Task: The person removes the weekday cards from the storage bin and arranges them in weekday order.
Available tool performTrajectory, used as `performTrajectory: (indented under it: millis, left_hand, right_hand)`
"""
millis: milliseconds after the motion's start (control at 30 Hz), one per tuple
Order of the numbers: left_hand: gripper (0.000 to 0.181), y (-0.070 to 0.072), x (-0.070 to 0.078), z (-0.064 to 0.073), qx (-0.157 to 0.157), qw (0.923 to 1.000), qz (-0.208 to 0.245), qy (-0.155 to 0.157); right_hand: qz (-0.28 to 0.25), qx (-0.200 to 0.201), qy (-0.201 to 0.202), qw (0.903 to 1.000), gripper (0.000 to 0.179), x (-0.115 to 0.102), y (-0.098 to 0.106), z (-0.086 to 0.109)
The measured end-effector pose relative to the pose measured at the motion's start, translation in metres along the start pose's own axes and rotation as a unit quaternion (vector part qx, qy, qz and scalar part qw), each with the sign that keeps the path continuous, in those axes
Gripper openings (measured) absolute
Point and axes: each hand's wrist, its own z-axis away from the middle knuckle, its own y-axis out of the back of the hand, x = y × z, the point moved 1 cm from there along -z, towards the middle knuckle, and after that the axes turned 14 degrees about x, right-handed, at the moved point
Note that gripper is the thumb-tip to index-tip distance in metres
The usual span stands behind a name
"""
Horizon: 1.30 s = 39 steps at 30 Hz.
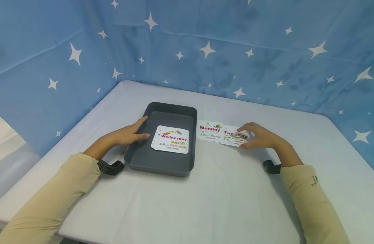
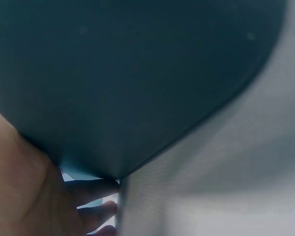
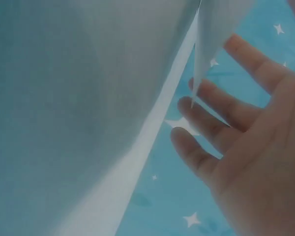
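Note:
A dark grey tray (image 1: 162, 164) stands left of centre in the head view; its wall fills much of the left wrist view. My left hand (image 1: 127, 135) holds the tray's left side, thumb over the rim, other fingers outside the wall. Inside lies a small stack of cards, a Wednesday card (image 1: 172, 144) on top. Right of the tray is a Monday card (image 1: 206, 137), partly overlapped by a Tuesday card (image 1: 231, 139). My right hand (image 1: 261, 136) pinches the Tuesday card's right side between thumb and fingers. Its fingertips (image 3: 200, 87) meet the card's corner in the right wrist view.
White cloth covers the table (image 1: 235, 203). Blue curtains (image 1: 180, 40) with white stars hang behind it and at the left. Each wrist carries a black camera mount, the left one (image 1: 112, 167) close to the tray's near-left corner.

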Motion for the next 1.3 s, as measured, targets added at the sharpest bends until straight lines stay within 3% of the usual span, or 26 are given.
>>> performTrajectory:
  millis: [167, 300, 467, 700, 1300]
  left_hand:
    - [0.079, 0.000, 0.000, 0.000, 0.002, 1.0000, -0.004, 0.001]
    - [0.079, 0.000, -0.001, 0.000, 0.005, 0.9999, -0.010, 0.000]
    - [0.078, 0.000, -0.001, 0.001, 0.006, 1.0000, -0.007, -0.004]
    - [0.078, 0.000, -0.003, 0.000, 0.002, 0.9999, 0.003, -0.009]
    - [0.076, -0.001, -0.004, -0.001, 0.004, 0.9999, 0.005, -0.013]
  right_hand:
    - [0.021, -0.008, -0.009, 0.9997, 0.062, 0.001, -0.002, 0.001]
    - [0.039, -0.032, -0.038, 0.9980, 0.066, 0.004, -0.004, 0.002]
    - [0.026, -0.067, -0.059, 0.9957, 0.071, 0.007, -0.004, 0.002]
    - [0.011, -0.096, -0.053, 0.9940, 0.068, 0.007, -0.002, 0.005]
    - [0.048, -0.081, -0.024, 0.9952, 0.052, -0.006, -0.006, 0.003]
